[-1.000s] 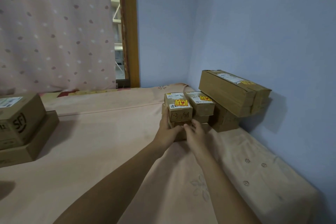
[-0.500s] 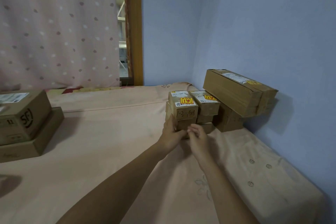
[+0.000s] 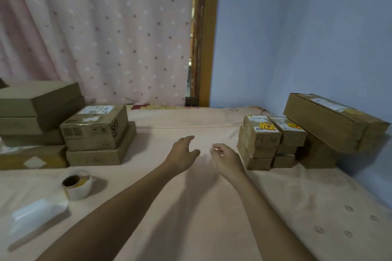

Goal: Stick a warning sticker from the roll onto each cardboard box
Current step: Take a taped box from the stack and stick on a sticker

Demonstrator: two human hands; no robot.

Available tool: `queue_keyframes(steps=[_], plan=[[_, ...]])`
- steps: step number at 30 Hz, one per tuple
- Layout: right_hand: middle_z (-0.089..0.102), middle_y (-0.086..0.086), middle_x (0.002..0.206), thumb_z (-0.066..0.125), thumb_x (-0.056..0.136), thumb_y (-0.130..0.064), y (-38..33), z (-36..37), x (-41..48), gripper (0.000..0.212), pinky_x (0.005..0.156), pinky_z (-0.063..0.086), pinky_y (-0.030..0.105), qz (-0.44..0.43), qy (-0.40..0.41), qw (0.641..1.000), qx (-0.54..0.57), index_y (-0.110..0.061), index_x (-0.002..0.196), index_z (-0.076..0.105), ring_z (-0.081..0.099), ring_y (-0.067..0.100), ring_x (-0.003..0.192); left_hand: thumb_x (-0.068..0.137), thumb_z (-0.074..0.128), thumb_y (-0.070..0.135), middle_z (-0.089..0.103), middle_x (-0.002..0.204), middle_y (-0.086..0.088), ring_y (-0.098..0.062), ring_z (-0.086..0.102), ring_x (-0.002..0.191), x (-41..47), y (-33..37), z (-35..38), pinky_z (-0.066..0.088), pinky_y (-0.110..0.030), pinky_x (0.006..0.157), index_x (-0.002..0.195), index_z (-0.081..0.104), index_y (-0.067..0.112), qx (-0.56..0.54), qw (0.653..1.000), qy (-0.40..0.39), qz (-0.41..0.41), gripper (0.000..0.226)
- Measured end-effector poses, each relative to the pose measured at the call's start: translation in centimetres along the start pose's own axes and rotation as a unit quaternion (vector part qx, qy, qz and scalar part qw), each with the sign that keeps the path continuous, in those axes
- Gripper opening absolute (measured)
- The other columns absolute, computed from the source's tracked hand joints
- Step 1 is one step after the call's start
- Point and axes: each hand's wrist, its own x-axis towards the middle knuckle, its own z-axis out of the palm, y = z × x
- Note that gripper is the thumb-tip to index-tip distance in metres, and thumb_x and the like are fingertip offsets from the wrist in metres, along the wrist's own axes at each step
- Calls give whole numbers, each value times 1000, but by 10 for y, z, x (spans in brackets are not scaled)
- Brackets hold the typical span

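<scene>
A roll of warning stickers [image 3: 77, 184] lies on the pink bed at lower left. On the right stands a stack of small cardboard boxes; the front top box [image 3: 261, 133] and the one behind it [image 3: 289, 130] carry yellow-red stickers. A long box [image 3: 333, 121] leans over them, also with a yellow sticker. On the left stands another pile, with an SF-marked box [image 3: 95, 127] on top of a flat box. My left hand [image 3: 183, 151] and my right hand [image 3: 227, 158] hover above the bed between the two piles, fingers relaxed and holding nothing.
A pale plastic bag [image 3: 31, 216] lies at the lower left near the roll. More flat boxes [image 3: 38, 108] are stacked at far left. A dotted pink curtain [image 3: 101, 34] hangs behind, and a blue wall [image 3: 307, 38] closes the right side.
Both hands have let go of the right stack of small boxes and drawn back to the left. The view has swung left, bringing the left pile and the roll into sight.
</scene>
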Motion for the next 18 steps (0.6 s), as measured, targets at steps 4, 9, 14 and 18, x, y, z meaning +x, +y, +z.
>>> queue_keyframes(steps=[4, 9, 14, 18], plan=[[62, -4, 138, 55, 102, -35, -47, 43, 1, 35, 97, 40, 25, -40, -39, 998, -18, -20, 133, 63, 55, 15, 128, 97, 61, 29, 48, 149, -5, -25, 50, 129, -20, -36, -71, 42, -33, 105, 148, 46, 15, 30, 996, 82, -23, 54], [60, -2, 142, 54, 103, -36, -99, 106, 0, 38, 97, 38, 25, -80, -87, 993, -20, -20, 137, 61, 53, 16, 132, 92, 55, 28, 63, 116, -3, -23, 60, 102, -42, -93, -159, 48, -30, 74, 114, 62, 10, 41, 980, 179, -75, 29], [62, 0, 140, 54, 103, -38, -139, 165, -4, 40, 93, 40, 27, -85, -128, 988, 3, -19, 137, 61, 56, 18, 127, 79, 50, 47, 56, 134, 2, -21, 53, 123, -57, -165, -212, 53, -49, 99, 135, 52, 26, 10, 961, 241, -134, 60], [61, 0, 140, 56, 102, -35, -154, 201, -7, 41, 95, 42, 26, -77, -157, 984, 19, -18, 139, 58, 56, 16, 129, 70, 49, 59, 59, 122, 4, -23, 57, 117, -44, -231, -229, 56, -50, 92, 122, 57, 31, -38, 952, 246, -178, 60]])
